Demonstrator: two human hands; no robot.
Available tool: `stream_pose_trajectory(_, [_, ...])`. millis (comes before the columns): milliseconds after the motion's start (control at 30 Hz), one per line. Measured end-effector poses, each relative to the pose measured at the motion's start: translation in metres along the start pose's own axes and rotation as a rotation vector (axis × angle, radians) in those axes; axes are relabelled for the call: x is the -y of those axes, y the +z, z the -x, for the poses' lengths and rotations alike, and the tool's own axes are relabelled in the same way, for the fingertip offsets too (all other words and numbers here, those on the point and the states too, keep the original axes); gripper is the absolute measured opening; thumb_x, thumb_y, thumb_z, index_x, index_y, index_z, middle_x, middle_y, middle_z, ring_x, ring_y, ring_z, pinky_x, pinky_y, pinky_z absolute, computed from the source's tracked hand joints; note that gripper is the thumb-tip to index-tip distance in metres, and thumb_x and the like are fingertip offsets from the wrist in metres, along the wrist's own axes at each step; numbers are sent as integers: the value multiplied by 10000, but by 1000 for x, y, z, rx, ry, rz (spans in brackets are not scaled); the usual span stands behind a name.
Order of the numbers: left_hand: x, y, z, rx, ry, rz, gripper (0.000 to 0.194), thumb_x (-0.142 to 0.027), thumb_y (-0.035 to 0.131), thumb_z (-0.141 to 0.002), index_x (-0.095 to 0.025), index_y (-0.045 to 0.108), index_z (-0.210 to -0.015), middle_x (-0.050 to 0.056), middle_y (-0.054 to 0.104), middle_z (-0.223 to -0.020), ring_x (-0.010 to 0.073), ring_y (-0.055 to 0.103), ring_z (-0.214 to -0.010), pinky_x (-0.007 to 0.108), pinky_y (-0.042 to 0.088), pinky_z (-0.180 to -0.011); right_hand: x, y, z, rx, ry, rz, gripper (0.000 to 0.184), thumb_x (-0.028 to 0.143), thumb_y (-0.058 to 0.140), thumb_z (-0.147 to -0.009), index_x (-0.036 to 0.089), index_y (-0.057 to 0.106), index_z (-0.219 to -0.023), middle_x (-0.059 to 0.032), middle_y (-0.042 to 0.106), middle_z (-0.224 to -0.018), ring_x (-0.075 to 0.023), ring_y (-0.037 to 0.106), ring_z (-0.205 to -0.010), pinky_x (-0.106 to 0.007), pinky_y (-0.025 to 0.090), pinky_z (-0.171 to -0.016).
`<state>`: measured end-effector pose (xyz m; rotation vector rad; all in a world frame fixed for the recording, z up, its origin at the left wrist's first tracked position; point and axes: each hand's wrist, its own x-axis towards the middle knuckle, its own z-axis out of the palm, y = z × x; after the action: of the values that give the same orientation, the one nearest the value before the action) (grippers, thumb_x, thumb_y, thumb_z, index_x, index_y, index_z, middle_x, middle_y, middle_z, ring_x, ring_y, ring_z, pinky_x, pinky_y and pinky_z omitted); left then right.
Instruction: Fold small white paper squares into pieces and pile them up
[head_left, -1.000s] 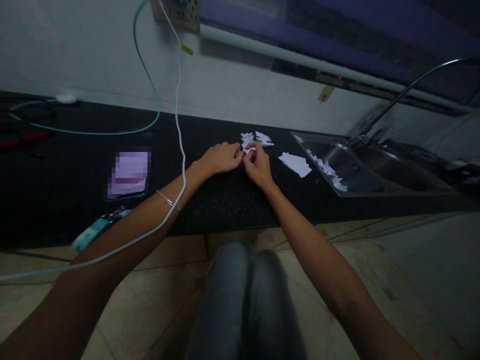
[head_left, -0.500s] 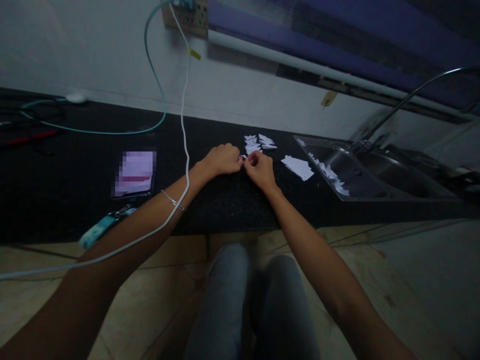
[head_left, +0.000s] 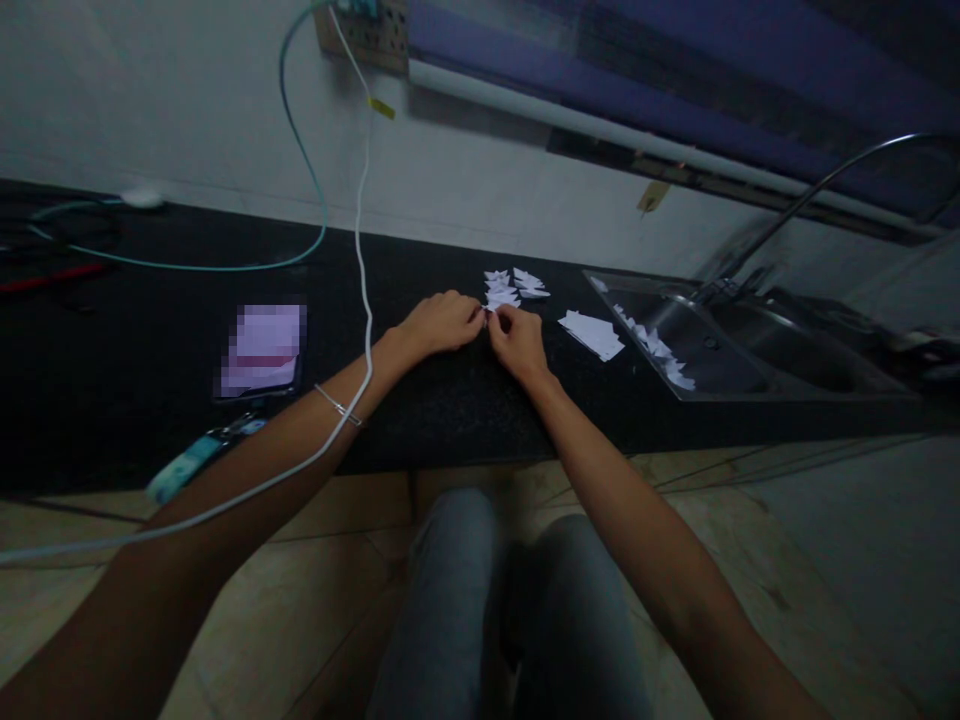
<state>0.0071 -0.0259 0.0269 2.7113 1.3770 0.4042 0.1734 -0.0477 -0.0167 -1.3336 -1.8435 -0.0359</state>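
My left hand [head_left: 442,322] and my right hand [head_left: 516,338] meet on the black counter [head_left: 450,400], fingertips pinched together on a small white paper piece [head_left: 488,309] between them. Both hands are closed. Just behind the hands lies a cluster of folded white paper pieces [head_left: 512,285]. A stack of white paper slips [head_left: 592,332] lies to the right of my right hand.
A steel sink [head_left: 750,345] with paper pieces [head_left: 660,350] on its drainboard and a tap sits at the right. A phone [head_left: 261,348] lies at the left, a blue lanyard [head_left: 187,465] at the counter's edge. A white cable [head_left: 364,250] crosses my left forearm; a green cable [head_left: 300,160] hangs from the wall.
The hands stay together on the paper piece, with only small finger shifts. The view has moved slightly.
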Motion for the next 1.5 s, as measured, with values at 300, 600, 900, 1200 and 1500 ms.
stream_pose_trajectory(300, [3,9,-3,-27,46,-100,421,-264,340,-987,-99,675,-1184,212,722,-1037,281,703,-883,398,524,-791,3,0,1,-11,43,52,216,236,534,-947,178,685,-805,-85,707,-750,-203,610,-687,-339,406,-708])
stream_pose_trajectory(600, [13,6,-4,-8,158,481,371,-413,393,-1027,-145,649,-1010,97,706,-885,164,647,-722,287,509,-713,3,-9,0,-52,41,-97,267,191,496,-972,191,763,-965,-102,778,-960,-234,689,-856,-370,483,-837])
stream_pose_trajectory(900, [10,23,-12,118,108,926,421,-447,209,-1069,-177,530,-1027,40,603,-761,105,575,-529,226,446,-533,1,-6,1,-100,-10,-183,278,259,504,-1006,220,778,-979,-72,730,-890,-219,657,-865,-382,494,-863])
stream_pose_trajectory(1200, [9,12,-7,27,104,880,492,-548,236,-1055,-184,565,-1026,68,588,-737,135,547,-581,254,489,-572,-1,-4,-2,81,144,-585,389,548,510,-999,254,762,-969,-59,725,-951,-201,666,-893,-383,560,-820])
stream_pose_trajectory(1500, [17,15,-9,105,142,842,611,-599,212,-1043,-161,635,-1098,66,623,-709,143,555,-574,269,479,-580,-8,5,-5,95,299,-903,396,604,757,-805,252,787,-984,-40,750,-904,-182,685,-795,-373,596,-770])
